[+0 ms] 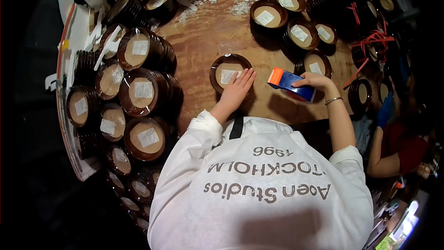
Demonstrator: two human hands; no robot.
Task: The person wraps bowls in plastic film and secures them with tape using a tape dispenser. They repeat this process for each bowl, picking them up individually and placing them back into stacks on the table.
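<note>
My left hand [237,88] lies flat over the right side of a round brown dish [215,67], fingers stretched out across its tan centre and partly over the white label [228,77] there. The dish sits on the wooden table in front of me. To its right, my right hand [311,81] is wrapped round a blue tape dispenser [296,84] with an orange front end. The dispenser is held up over the table, apart from the dish, its orange end pointing left toward it. A bracelet circles my right wrist.
Stacks of similar labelled brown dishes [141,90] crowd the left, and more stacks [268,17] stand at the back right. White foam scraps [245,2] litter the far table [199,32]. Red strapping [374,41] lies at right. Another person's blue-gloved hand [385,109] is nearby.
</note>
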